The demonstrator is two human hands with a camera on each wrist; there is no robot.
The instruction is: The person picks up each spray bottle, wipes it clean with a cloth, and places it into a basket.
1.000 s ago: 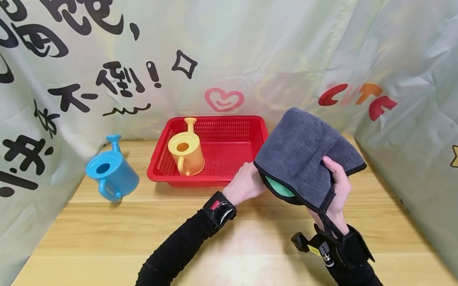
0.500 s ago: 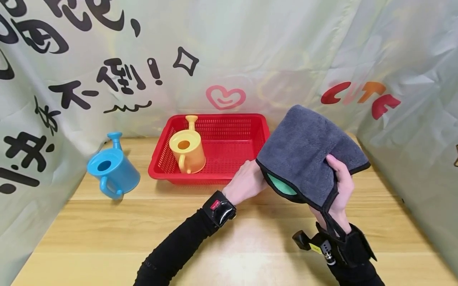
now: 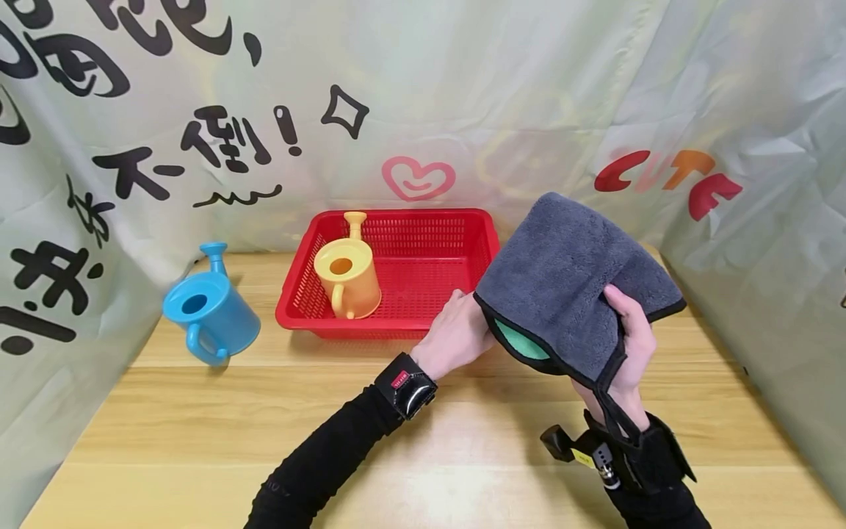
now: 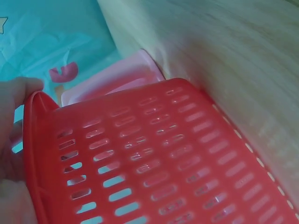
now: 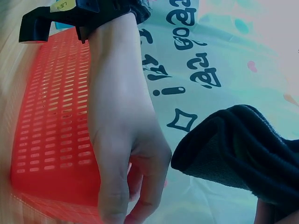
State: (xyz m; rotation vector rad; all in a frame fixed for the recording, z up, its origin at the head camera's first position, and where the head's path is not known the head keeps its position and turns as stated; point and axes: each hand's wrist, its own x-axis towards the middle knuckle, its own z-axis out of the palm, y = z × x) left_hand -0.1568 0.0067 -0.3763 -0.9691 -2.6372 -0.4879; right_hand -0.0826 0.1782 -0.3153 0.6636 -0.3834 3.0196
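Bright, even light fills your head view, mostly sharp; white glare pools on tabletop (image 3: 449, 499) closest to you, soft shadows beneath blue watering can (image 3: 214, 312) and red basket (image 3: 363, 324). Your left wrist view runs dim, hazy, teal-tinted, left hand (image 4: 10, 161) soft at frame edge. Your right wrist view: greenish cast, washed-out upper corner, towel (image 5: 229, 151) near black.

In the head view, the red basket (image 3: 357, 325), yellow watering can (image 3: 357, 285), blue watering can (image 3: 228, 319) and wall lettering (image 3: 703, 198) have slid together slightly toward one or two o'clock, mostly in the first half-second. The grey cloth (image 3: 562, 272) and right hand (image 3: 631, 353) have slid with them. The left sleeve (image 3: 330, 452) has edged toward nine o'clock at its lower end. At three o'clock, the wall's star (image 3: 844, 301) has shrunk to a sliver.
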